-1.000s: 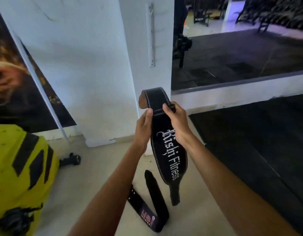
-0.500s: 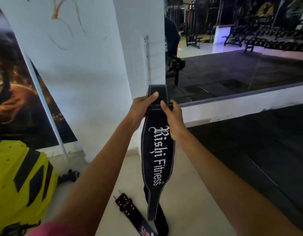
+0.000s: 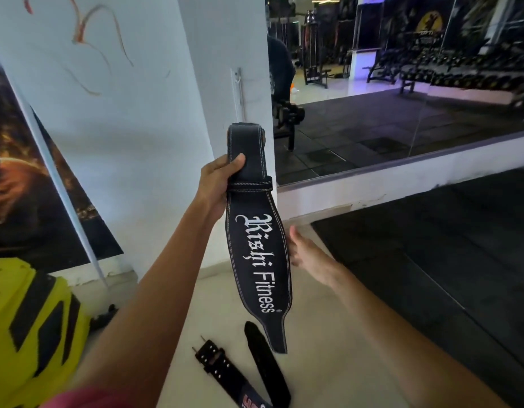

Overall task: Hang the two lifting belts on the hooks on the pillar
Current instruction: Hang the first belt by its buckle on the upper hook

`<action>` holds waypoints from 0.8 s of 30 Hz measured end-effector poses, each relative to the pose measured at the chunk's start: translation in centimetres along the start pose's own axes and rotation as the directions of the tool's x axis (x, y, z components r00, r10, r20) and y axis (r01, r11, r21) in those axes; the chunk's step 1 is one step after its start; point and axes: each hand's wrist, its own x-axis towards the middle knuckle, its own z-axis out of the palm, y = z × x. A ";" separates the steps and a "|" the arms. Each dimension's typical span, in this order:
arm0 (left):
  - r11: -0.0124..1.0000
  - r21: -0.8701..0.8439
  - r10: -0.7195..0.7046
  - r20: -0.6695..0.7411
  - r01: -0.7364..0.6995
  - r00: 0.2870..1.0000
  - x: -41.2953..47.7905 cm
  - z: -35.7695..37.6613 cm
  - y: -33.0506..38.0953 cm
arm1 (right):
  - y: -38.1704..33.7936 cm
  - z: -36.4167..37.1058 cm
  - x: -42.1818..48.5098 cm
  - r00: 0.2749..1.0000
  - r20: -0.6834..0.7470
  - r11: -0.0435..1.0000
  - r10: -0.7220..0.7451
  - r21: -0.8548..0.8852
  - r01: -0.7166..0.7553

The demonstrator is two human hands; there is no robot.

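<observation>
A black lifting belt [image 3: 259, 260] lettered "Rishi Fitness" hangs upright in front of the white pillar [image 3: 225, 48]. My left hand [image 3: 218, 184] grips it near its folded top loop. My right hand [image 3: 303, 250] is off the belt, just to its right at mid-height, fingers apart and holding nothing. A white strip with a hook [image 3: 237, 83] is fixed to the pillar face above the belt's top. A second black belt [image 3: 225, 369] with studs and a buckle lies folded on the pale floor below.
A large mirror [image 3: 402, 98] to the right of the pillar reflects gym machines. Black rubber flooring [image 3: 431, 275] covers the right side. A yellow and black object [image 3: 28, 328] sits at the lower left, under a leaning poster [image 3: 25, 187].
The belt has risen towards the pillar's hook strip. My right hand let go of the belt's top and dropped to its right side; my left hand alone holds it.
</observation>
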 end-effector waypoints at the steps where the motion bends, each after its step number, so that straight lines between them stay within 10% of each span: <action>1: 1.000 0.017 0.017 0.023 -0.018 1.000 0.1 -0.4 -0.1 | -2.3 -0.2 0.5 0.999 -0.025 0.997 -0.041 0.061 0.043; 6: 0.996 0.086 0.010 0.169 -0.025 0.986 -1.4 -1.2 -3.6 | -14.0 -0.1 2.1 0.952 -0.220 0.945 -0.214 0.200 0.259; 17: 0.935 0.353 -0.181 0.359 0.047 0.916 -2.8 -3.6 -5.5 | -13.3 0.7 4.6 0.935 -0.330 0.832 0.132 0.550 0.077; 24: 0.942 0.334 -0.090 0.167 0.029 0.982 0.2 -1.9 -1.7 | -13.9 0.9 5.1 0.917 -0.394 0.825 -0.066 0.495 0.272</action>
